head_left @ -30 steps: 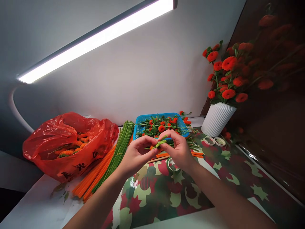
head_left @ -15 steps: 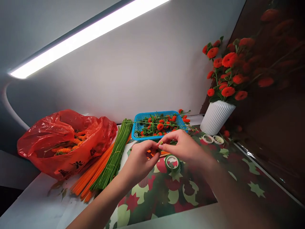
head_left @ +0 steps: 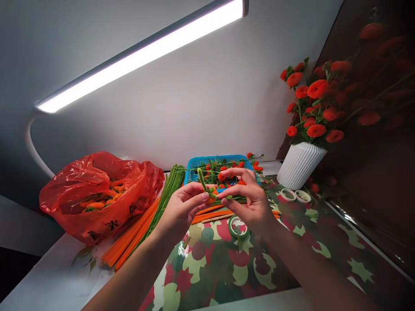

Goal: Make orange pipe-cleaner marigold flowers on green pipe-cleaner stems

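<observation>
Above the mat, my left hand [head_left: 185, 206] pinches a small orange flower [head_left: 212, 199] made of pipe cleaner between thumb and fingers. A fuzzy green pipe cleaner [head_left: 201, 179] sticks up from it. My right hand [head_left: 253, 201] comes in from the other side, its thumb and a finger closed on a short green end [head_left: 228, 197] of the flower, the other fingers lifted. Just behind both hands is a blue basket [head_left: 192, 160] holding red flowers with green stems. Under the right hand lies a roll of green tape [head_left: 231, 229].
Left stands a red plastic bag [head_left: 71, 185] with orange pieces, beside bundles of green [head_left: 173, 181] and orange pipe cleaners [head_left: 129, 233]. A white vase [head_left: 300, 166] of red flowers and two pale tape rolls [head_left: 303, 197] are at right, near a dark glossy panel [head_left: 372, 172]. A lamp [head_left: 145, 52] hangs overhead.
My hands have drawn slightly apart and turned, so the orange flower and upright green pipe cleaner now show between them. Right-hand fingers have spread. The whole view has shifted a little.
</observation>
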A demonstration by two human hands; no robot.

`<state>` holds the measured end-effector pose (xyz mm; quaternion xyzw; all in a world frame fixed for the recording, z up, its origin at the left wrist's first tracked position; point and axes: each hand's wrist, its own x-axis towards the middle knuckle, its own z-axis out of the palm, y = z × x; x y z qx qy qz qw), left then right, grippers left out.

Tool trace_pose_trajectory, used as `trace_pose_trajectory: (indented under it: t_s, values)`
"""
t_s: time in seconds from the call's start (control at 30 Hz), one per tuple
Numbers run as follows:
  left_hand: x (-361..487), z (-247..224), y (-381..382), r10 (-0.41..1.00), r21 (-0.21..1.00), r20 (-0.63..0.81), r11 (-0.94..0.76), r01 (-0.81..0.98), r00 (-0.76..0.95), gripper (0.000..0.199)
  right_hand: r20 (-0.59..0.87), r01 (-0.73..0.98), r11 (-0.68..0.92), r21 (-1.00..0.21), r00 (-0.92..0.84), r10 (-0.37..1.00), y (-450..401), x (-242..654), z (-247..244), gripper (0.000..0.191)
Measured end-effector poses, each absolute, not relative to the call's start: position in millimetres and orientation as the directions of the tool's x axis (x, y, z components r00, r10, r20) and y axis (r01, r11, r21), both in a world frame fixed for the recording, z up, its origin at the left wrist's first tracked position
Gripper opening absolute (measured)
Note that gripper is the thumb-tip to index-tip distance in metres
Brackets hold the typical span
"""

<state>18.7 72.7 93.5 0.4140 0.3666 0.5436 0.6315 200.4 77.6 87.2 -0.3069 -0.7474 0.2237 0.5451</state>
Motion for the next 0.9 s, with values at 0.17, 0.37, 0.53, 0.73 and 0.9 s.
trace_pose_trajectory:
  t_s: [0.17, 0.37, 0.53, 0.73, 0.9]
  values:
    - [16, 91, 72, 0.977, 0.929, 0.021, 0.059, -0.364, 0.212, 0.026, 0.526, 0.104, 0.595, -0.797, -0.363, 0.769, 82, 206, 92, 0.011]
    - [17, 85, 74, 0.959, 0.961, 0.124, -0.052, -0.272, 0.255, 0.017, 0.289, 0.178, 0.408, -0.896, -0.465, 0.837, 81, 211, 102, 0.018]
    - [22, 84, 71, 0.963, 0.964, 0.241, -0.222, -0.149, 0.122, 0.014, 0.287, 0.099, 0.311, -0.945, -0.203, 0.936, 79, 201, 95, 0.011]
    - [28, 85, 65, 0.961, 0.954, 0.277, -0.274, -0.122, 0.013, 0.012, 0.344, 0.063, 0.340, -0.938, 0.063, 0.937, 66, 178, 83, 0.012]
    - [33, 85, 61, 0.957, 0.953, 0.288, -0.283, -0.111, 0.031, 0.012, 0.444, 0.083, 0.436, -0.896, 0.119, 0.888, 64, 175, 80, 0.008]
